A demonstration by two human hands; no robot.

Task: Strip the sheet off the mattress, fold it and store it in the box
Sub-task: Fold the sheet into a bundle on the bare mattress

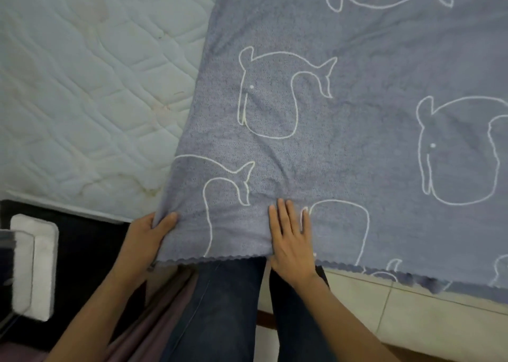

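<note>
Head view: sheet (343,147) lengthwise toward upper right

Home bedroom: bare quilted mattress (82,92), whale-print sheet (343,114).

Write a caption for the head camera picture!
Left hand grips a corner of the whale-print sheet, right hand flat on it, mattress beside.

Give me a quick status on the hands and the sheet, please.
Left hand grips blue whale-print sheet corner. Right hand flat on it. White quilted mattress partly bared.
</note>
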